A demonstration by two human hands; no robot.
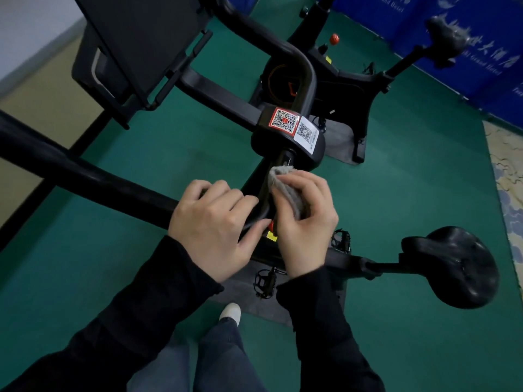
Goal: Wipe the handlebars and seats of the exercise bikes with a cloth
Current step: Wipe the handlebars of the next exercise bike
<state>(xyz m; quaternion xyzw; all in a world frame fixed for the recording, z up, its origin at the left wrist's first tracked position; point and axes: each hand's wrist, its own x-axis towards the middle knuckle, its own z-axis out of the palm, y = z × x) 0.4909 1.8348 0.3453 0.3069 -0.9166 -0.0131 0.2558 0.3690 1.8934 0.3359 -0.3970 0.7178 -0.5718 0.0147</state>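
While the left hand (pixel 210 224) curls round the black tubular handlebar (pixel 85 174), the right hand (pixel 304 222) pinches the folded grey cloth (pixel 285 190) against the bar's central bend; the tube's long axis runs up-left past the left hand, probably blocking the cloth's path.

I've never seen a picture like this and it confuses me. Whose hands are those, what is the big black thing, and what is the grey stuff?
The camera sits on a person's head and looks down, so you see that person's own arms. The big black thing is an exercise bike, seen from above. The left hand grips its handlebar. The right hand holds a grey cloth against the black bar in the middle, to wipe it. The round black shape on the right is the seat. A second bike stands behind, on the green floor.
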